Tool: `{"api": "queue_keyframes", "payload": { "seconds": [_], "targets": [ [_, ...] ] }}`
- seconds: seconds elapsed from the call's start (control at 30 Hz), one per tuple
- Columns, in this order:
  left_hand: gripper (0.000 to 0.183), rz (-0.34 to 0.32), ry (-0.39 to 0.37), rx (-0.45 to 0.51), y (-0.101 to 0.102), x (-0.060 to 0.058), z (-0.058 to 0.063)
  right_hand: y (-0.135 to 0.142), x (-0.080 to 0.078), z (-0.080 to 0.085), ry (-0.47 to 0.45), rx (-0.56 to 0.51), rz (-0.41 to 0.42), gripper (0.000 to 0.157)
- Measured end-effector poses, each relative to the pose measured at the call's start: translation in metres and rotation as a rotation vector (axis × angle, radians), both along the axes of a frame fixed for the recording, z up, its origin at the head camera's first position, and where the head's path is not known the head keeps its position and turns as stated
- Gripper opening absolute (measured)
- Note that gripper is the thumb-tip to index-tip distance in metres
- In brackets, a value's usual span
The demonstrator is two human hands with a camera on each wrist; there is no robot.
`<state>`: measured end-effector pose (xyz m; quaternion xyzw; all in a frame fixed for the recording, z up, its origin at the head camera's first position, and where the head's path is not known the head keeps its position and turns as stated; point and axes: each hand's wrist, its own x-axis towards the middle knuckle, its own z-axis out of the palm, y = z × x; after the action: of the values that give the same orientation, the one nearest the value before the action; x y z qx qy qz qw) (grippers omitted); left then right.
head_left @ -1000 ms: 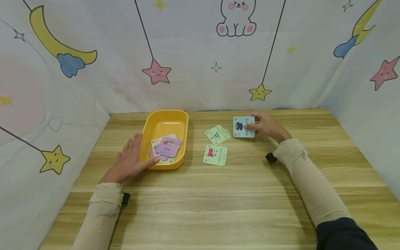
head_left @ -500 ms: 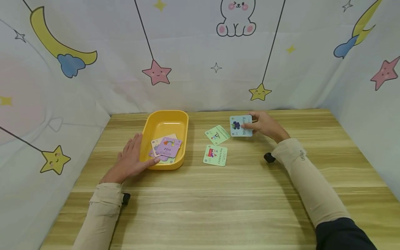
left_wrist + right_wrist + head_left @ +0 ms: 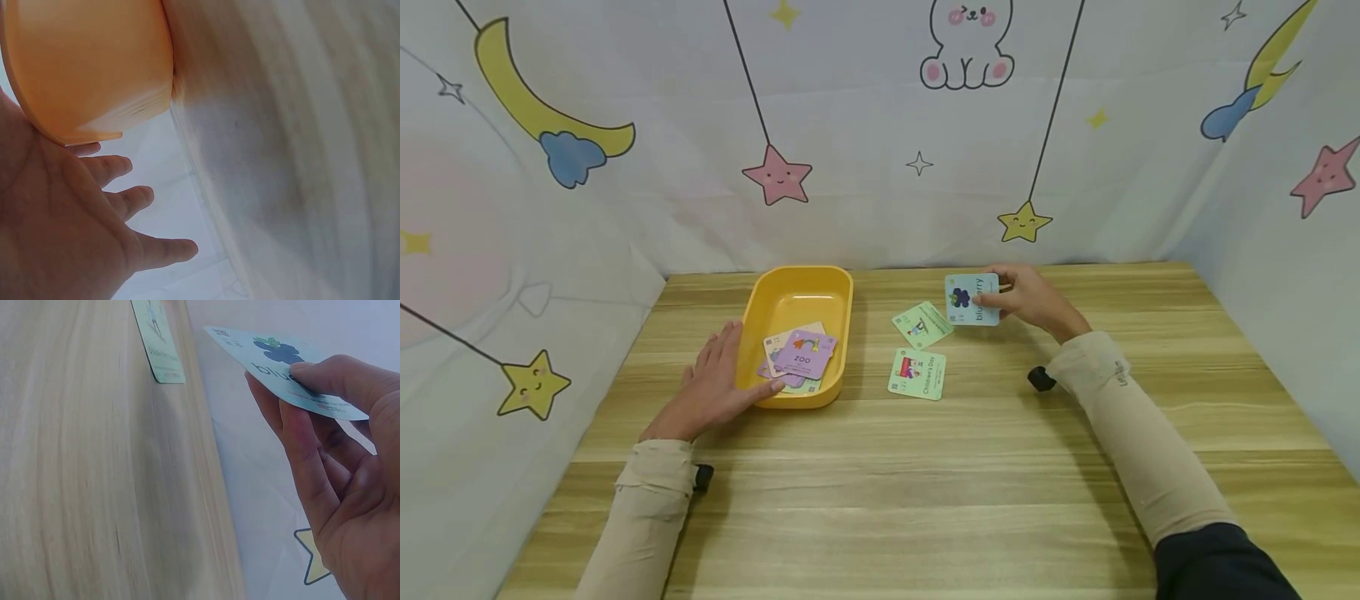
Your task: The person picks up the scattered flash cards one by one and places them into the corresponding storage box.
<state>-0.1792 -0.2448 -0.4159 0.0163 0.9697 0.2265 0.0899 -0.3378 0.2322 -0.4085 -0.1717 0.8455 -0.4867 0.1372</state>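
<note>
My right hand (image 3: 1033,302) pinches a light blue card (image 3: 962,310) with a blueberry picture, thumb on its face and fingers beneath. In the right wrist view the blueberry card (image 3: 275,369) is tilted and raised off the table. My left hand (image 3: 711,379) rests along the left rim of a yellow tray (image 3: 847,333), fingers spread and thumb over its near edge. Inside the tray a purple zoo card (image 3: 805,354) lies on top of several others. Left of the blueberry card lie a green card (image 3: 922,324) and a green Children's Day card (image 3: 917,373).
The wooden table (image 3: 880,500) reaches back to a white cloth (image 3: 865,225) printed with stars and moons, which also hangs at both sides. Small black wrist cameras sit under each wrist, the right one (image 3: 1041,378) beside the cuff.
My right hand has carried the blueberry card a little to the left, close to the upper green card. The left hand and the tray have stayed in place.
</note>
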Motion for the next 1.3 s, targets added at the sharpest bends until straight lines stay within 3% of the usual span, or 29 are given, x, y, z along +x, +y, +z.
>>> {"api": "queue_keyframes", "payload": {
  "seconds": [1.3],
  "targets": [
    [0.126,-0.001,-0.007,0.012,-0.001,0.0,0.0,-0.039,0.006,0.015,0.058,-0.05,0.098,0.03]
  ]
}}
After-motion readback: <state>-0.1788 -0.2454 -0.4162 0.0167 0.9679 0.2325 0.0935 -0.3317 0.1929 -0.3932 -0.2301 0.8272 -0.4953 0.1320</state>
